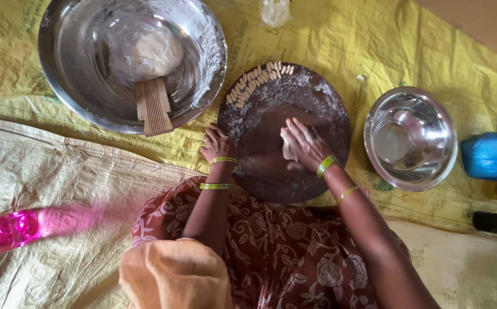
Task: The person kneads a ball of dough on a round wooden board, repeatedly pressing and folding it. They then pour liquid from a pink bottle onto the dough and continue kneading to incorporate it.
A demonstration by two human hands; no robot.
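A round dark wooden board (317,166), dusted with flour, lies on the yellow sheet in front of me. My right hand (303,143) presses flat on a piece of pale dough (288,150) near the board's middle, fingers together. My left hand (216,144) rests on the board's left rim with fingers curled on the edge. Several small shaped dough pieces (257,80) lie in a curved row along the board's far left rim. Green and gold bangles sit on both wrists.
A large steel basin (65,63) at far left holds a plastic-wrapped dough ball (154,52) and a ridged wooden paddle (153,106). A smaller steel bowl (431,166) stands right of the board, a blue bag (493,155) beyond it. A pink shiny object (8,229) lies at left.
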